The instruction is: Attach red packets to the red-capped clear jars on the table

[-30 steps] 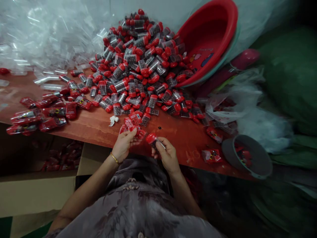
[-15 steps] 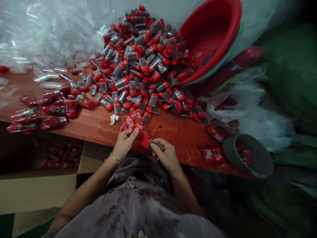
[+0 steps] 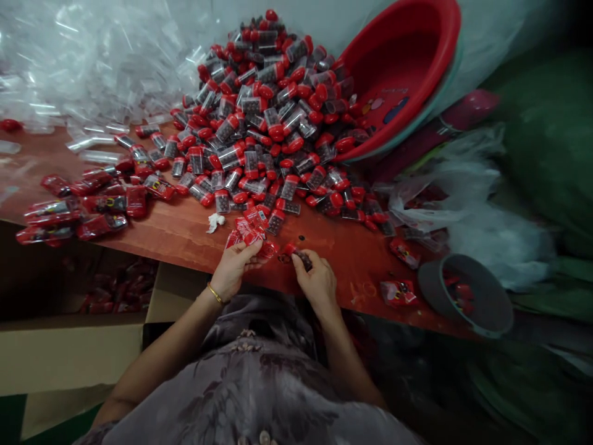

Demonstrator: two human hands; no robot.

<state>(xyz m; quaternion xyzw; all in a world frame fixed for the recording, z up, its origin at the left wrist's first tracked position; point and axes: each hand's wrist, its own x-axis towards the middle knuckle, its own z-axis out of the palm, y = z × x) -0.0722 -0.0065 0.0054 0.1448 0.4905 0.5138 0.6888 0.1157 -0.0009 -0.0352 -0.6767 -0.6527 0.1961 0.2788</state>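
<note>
My left hand (image 3: pixel 233 269), with a gold bracelet at the wrist, is closed on several small red printed plastic wrappers (image 3: pixel 252 221), which fan out past its fingers. My right hand (image 3: pixel 319 283) grips a small clear tube (image 3: pixel 304 260) of dark contents between thumb and fingers. The tube's red cap points toward the left hand, a short gap from the wrappers. Just beyond both hands rises a large heap of red-capped tubes (image 3: pixel 252 161). Wrapped red packets (image 3: pixel 102 204) lie in a group to the left.
Clear empty tubes (image 3: pixel 92 68) are piled at the back left. A red basin (image 3: pixel 398 62) leans at the back right. A grey pan (image 3: pixel 491 309) holding red pieces stands at the table's right end, beside plastic bags (image 3: pixel 482 228). Below the left edge is a cardboard box (image 3: pixel 74 355) of red packets.
My right hand has drawn the tube back to the right, away from the wrappers. My left hand stays nearly in place, still holding the wrappers.
</note>
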